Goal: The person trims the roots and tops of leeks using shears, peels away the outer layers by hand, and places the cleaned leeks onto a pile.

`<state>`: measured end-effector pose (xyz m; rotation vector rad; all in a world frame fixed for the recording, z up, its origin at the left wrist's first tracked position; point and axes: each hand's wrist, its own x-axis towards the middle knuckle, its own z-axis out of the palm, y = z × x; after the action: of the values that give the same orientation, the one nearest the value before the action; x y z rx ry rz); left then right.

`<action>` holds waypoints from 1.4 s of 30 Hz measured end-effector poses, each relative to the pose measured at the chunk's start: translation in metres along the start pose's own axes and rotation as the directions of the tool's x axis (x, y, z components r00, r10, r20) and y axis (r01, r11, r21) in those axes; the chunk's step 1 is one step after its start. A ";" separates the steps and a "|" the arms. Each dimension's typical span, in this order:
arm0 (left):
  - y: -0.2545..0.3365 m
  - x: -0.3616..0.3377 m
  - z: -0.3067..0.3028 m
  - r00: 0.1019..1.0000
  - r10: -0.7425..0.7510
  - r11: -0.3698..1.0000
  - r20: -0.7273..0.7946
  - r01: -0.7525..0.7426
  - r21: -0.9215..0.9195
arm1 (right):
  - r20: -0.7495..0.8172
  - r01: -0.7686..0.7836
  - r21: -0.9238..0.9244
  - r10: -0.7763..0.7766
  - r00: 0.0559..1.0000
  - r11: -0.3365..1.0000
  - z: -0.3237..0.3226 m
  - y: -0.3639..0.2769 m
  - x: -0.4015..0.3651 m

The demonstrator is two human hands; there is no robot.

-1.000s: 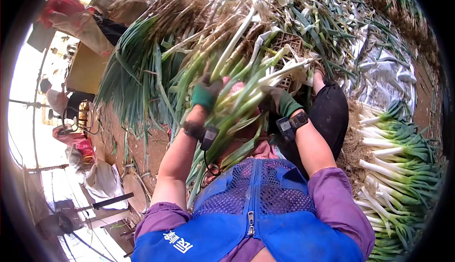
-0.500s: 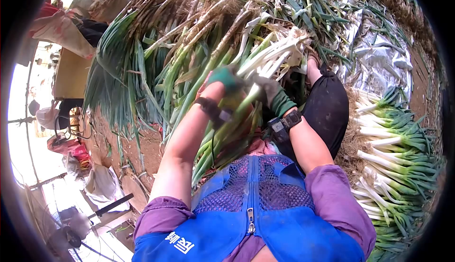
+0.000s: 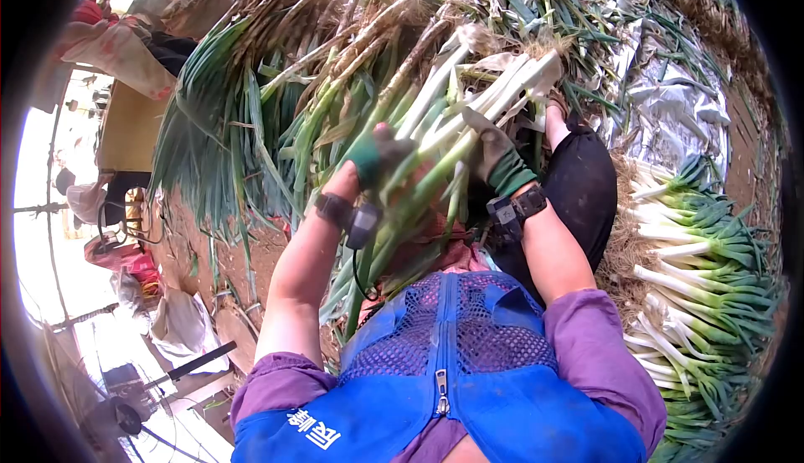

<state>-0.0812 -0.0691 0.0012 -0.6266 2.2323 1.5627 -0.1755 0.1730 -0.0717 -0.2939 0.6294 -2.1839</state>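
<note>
Between my hands a bunch of long green onions [image 3: 494, 98] slants up to the right, white shafts and rooty ends away from me, green leaves toward my lap. My left hand [image 3: 381, 157], in a green and dark glove, is closed around the stalks at the left of the bunch; motion blurs it somewhat. Lying against the right side of the white shafts, my right hand [image 3: 494, 153] has its gloved fingers curled on them. Part of its grip is hidden by the stalks. Dark devices are strapped to both wrists.
A large heap of untrimmed green onions [image 3: 226, 119] lies beyond my left hand. Clean green onions [image 3: 687, 270] are laid in a row at my right. Loose leaves and silvery plastic sheeting [image 3: 670, 103] cover ground at upper right. Another person [image 3: 88, 203] is at far left.
My left hand has moved slightly left and down, away from the right hand. The white shafts have spread apart, with one stalk now splayed to the left of the others.
</note>
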 end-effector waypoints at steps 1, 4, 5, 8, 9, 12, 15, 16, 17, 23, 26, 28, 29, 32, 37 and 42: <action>-0.007 0.000 0.003 0.996 0.089 0.991 -0.012 -0.088 0.100 | -0.033 0.006 0.103 -0.003 0.999 0.995 0.008 0.002 -0.002; 0.002 -0.011 0.003 0.973 0.127 0.991 -0.194 -0.117 0.063 | 0.019 0.020 0.084 -0.022 1.000 0.996 0.000 0.004 0.000; 0.004 -0.012 -0.006 0.952 0.189 0.981 -0.242 -0.195 0.001 | -0.033 0.021 0.090 -0.018 0.999 0.996 -0.009 0.009 0.000; 0.020 -0.030 -0.037 0.762 0.435 0.857 -0.479 -0.187 0.481 | -0.101 0.141 -0.271 -0.174 0.980 0.952 -0.028 0.015 -0.005; 0.027 -0.034 -0.040 0.675 0.534 0.804 -0.509 -0.219 0.552 | -0.163 0.065 -0.058 -0.074 0.984 0.996 -0.023 0.012 -0.005; 0.033 -0.051 -0.019 0.827 0.393 0.912 -0.403 -0.295 0.284 | -0.188 0.078 -0.078 -0.092 0.978 0.994 0.011 -0.003 -0.010; 0.013 -0.058 0.011 0.955 0.279 0.960 -0.104 -0.274 0.060 | 0.006 0.106 0.034 -0.106 0.994 0.994 0.009 -0.003 0.004; 0.022 -0.068 0.019 0.967 0.253 0.966 0.008 -0.253 0.052 | -0.018 0.074 0.090 -0.072 0.997 0.993 0.012 -0.007 0.003; 0.031 -0.076 0.024 0.967 0.224 0.972 0.120 -0.230 0.044 | -0.041 0.041 0.146 -0.036 0.999 0.988 0.016 -0.010 0.001; 0.071 -0.051 0.021 0.964 0.226 0.844 0.142 -0.266 0.465 | -0.074 0.087 0.030 -0.085 0.994 0.996 0.026 -0.002 0.000; 0.092 -0.044 0.041 0.906 0.422 0.784 0.026 -0.379 0.492 | 0.057 0.232 -0.554 -0.241 0.969 0.799 0.051 -0.015 0.001; 0.096 -0.042 0.047 0.941 0.337 0.868 -0.023 -0.301 0.395 | 0.036 0.217 -0.813 -0.326 0.945 0.540 0.061 -0.022 -0.002; 0.097 -0.040 0.049 0.963 0.268 0.880 -0.039 -0.228 0.416 | -0.017 0.149 -0.761 -0.249 0.968 0.632 0.066 -0.027 -0.003; 0.067 -0.015 0.046 0.986 0.157 0.966 -0.063 -0.140 0.219 | 0.047 0.206 -0.686 -0.240 0.970 0.697 0.057 -0.019 -0.004; 0.043 0.000 -0.018 0.942 0.103 0.990 -0.318 -0.067 0.122 | -0.329 -0.017 -0.773 -0.379 0.865 0.634 -0.005 0.013 0.001; 0.042 -0.025 -0.043 0.970 0.009 1.000 -0.242 -0.003 0.026 | -0.514 -0.487 -0.827 -0.027 0.857 0.282 -0.011 0.034 -0.003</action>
<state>-0.0832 -0.0935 0.0616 -0.8439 2.4262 1.5294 -0.1556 0.1613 -0.0993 -0.2605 2.1122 -1.2779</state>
